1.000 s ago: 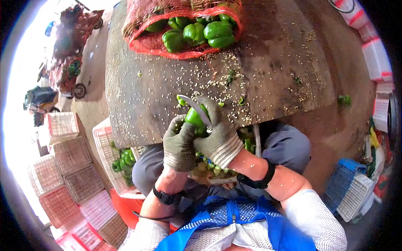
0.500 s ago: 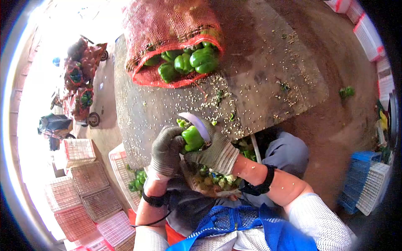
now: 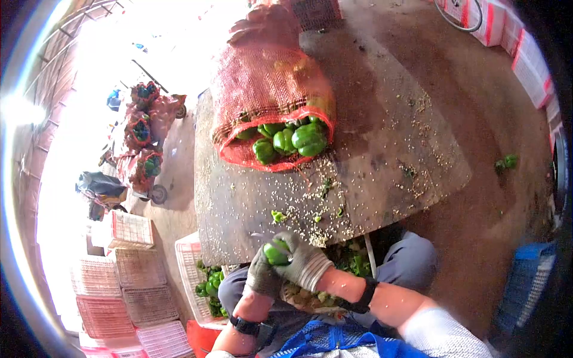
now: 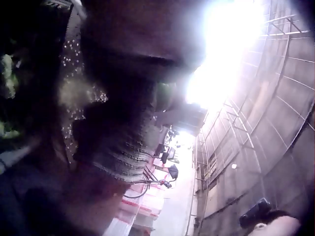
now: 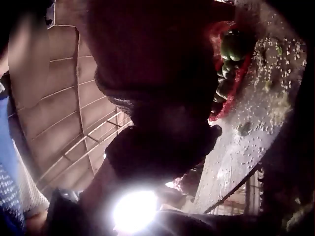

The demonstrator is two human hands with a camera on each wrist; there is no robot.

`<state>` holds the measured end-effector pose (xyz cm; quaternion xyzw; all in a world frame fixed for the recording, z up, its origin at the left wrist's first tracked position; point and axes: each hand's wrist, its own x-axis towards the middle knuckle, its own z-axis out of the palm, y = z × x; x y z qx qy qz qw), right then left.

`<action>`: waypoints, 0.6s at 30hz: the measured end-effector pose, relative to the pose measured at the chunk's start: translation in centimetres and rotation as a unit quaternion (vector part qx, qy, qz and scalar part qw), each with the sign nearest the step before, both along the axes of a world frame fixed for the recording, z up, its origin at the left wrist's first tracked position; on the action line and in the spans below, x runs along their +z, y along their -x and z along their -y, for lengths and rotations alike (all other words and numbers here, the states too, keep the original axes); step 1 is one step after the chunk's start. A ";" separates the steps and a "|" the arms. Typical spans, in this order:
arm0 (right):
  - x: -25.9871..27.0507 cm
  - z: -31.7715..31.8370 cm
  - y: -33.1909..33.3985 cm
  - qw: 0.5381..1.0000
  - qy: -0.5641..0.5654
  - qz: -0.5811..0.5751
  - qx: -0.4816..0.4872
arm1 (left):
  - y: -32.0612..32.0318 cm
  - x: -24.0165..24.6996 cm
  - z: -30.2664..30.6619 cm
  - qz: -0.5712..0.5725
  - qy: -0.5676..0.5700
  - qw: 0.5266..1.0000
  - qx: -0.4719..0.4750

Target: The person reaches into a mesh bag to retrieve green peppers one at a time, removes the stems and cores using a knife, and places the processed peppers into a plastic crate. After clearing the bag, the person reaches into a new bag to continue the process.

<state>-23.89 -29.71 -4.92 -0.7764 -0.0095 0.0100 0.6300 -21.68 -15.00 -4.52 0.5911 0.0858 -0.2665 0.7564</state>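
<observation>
In the head view, the gloved left hand point(image 3: 262, 275) grips a green pepper point(image 3: 276, 253) at the board's near edge. Against the pepper's right side, the gloved right hand point(image 3: 305, 264) is curled round a knife, its handle hidden; a blurred piece of the blade point(image 3: 260, 235) shows above the pepper. The left wrist view has the left glove's cuff point(image 4: 118, 160) in shadow and a bit of green pepper point(image 4: 166, 96) beyond. A dark silhouette is all the right wrist view gives of the right hand point(image 5: 162, 130).
An open red mesh sack point(image 3: 271, 89) of green peppers lies on the seed-strewn board point(image 3: 382, 173). Green scraps point(image 3: 278, 216) lie near the hands. A crate point(image 3: 192, 280) with peppers stands left of the legs, stacked crates point(image 3: 136, 268) farther left, blue crate point(image 3: 522, 280) at right.
The head view has tilted up, showing more of the sack. Both hands have drawn back toward the body with the pepper. The blade, clear across the pepper before, is now blurred and mostly out of sight.
</observation>
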 end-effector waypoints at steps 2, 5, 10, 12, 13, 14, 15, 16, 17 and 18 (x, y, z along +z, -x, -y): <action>0.2 -0.7 0.2 0.998 -0.003 0.066 -0.016 | -0.1 -1.1 -1.4 -0.123 0.131 0.980 0.081; -0.9 -1.9 0.9 0.995 0.051 0.080 -0.012 | -0.6 0.1 -3.1 0.220 -0.286 0.885 -0.294; 1.9 -1.4 2.2 0.994 0.092 0.020 0.049 | -0.2 4.9 -5.9 0.187 -0.443 0.780 -0.399; 2.3 -1.5 2.3 0.995 0.096 0.005 0.036 | -0.8 5.7 -5.8 0.081 -0.327 0.881 -0.331; 1.3 -1.6 2.0 0.996 0.082 0.017 0.029 | -1.4 5.7 -5.1 0.025 -0.256 0.921 -0.293; -0.6 -1.9 1.5 0.997 0.067 0.024 0.026 | -2.3 5.7 -4.1 -0.026 -0.185 0.949 -0.253; -2.0 -2.4 1.7 0.998 0.050 0.026 0.025 | -3.4 5.5 -2.9 -0.064 -0.130 0.966 -0.216; -1.9 -2.0 0.6 0.998 0.053 0.038 0.022 | -4.4 5.3 -1.7 -0.094 -0.088 0.975 -0.181; -2.1 -1.2 -0.4 0.999 -0.008 0.038 0.002 | -5.3 5.0 -0.4 -0.113 -0.062 0.981 -0.145; -2.4 -0.4 -1.4 0.997 -0.069 0.040 -0.017 | -6.0 4.6 0.8 -0.106 -0.062 0.987 -0.107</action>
